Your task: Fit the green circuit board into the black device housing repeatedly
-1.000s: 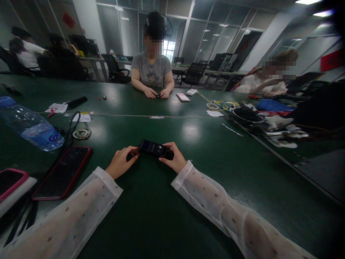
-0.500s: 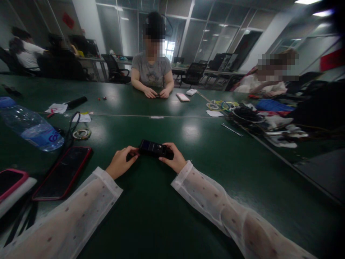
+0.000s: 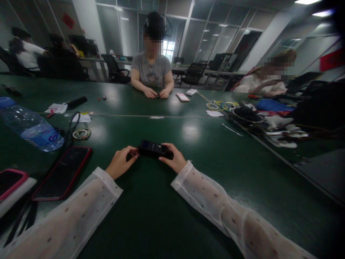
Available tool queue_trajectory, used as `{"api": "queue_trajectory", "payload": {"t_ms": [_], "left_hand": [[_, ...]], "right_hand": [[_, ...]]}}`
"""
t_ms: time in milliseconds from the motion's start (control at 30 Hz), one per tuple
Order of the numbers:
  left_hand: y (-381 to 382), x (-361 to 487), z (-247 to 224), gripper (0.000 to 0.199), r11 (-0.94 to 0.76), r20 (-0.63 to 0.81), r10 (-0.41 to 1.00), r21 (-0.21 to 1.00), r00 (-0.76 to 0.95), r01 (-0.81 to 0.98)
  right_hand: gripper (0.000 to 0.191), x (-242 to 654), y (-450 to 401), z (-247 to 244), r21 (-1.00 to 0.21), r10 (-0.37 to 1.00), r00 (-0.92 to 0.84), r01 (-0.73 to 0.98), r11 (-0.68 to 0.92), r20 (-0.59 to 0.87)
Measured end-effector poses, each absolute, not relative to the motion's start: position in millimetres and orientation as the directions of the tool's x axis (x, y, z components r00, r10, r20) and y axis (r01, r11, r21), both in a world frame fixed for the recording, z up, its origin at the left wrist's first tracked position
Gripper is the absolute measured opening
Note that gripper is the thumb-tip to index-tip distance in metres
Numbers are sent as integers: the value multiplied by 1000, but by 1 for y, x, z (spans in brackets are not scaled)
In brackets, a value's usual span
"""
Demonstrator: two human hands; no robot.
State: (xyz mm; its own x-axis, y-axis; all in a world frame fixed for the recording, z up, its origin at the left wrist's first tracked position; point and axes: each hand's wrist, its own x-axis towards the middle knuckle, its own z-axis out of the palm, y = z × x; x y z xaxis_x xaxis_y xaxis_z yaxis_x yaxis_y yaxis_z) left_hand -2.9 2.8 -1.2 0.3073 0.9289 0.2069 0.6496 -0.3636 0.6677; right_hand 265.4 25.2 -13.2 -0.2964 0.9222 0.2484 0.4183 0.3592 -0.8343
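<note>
A small black handheld device (image 3: 151,148) with a dark screen and a row of small buttons lies sideways between my hands, just over or on the green table (image 3: 145,208). My right hand (image 3: 174,157) grips its right end, thumb at the near side and fingers at the far side. At the left end, my left hand (image 3: 123,160) is closed, with thumb and fingertips pinched at the device's corner. The device's underside is hidden.
To the left are a water bottle (image 3: 40,127), a red-edged phone (image 3: 64,173), a pink-cased phone (image 3: 12,182) and a coiled cable (image 3: 82,134). At right lie a wrench (image 3: 231,130) and a cable pile (image 3: 248,115). A person (image 3: 152,68) sits opposite.
My hands and the device stay in almost the same place. The person at the far right has shifted their head slightly.
</note>
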Motion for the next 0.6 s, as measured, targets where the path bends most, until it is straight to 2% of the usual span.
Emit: {"api": "queue_trajectory", "payload": {"t_ms": [267, 433, 600], "left_hand": [[3, -4, 0, 21, -358, 218, 932, 666, 288, 655], [3, -3, 0, 23, -364, 239, 931, 669, 277, 648], [4, -3, -2, 24, -362, 234, 931, 681, 279, 636]], "right_hand": [[54, 266, 23, -12, -820, 920, -301, 440, 367, 251], [67, 265, 22, -14, -788, 924, -279, 489, 373, 264], [53, 263, 23, -14, -777, 921, -275, 501, 382, 275]]}}
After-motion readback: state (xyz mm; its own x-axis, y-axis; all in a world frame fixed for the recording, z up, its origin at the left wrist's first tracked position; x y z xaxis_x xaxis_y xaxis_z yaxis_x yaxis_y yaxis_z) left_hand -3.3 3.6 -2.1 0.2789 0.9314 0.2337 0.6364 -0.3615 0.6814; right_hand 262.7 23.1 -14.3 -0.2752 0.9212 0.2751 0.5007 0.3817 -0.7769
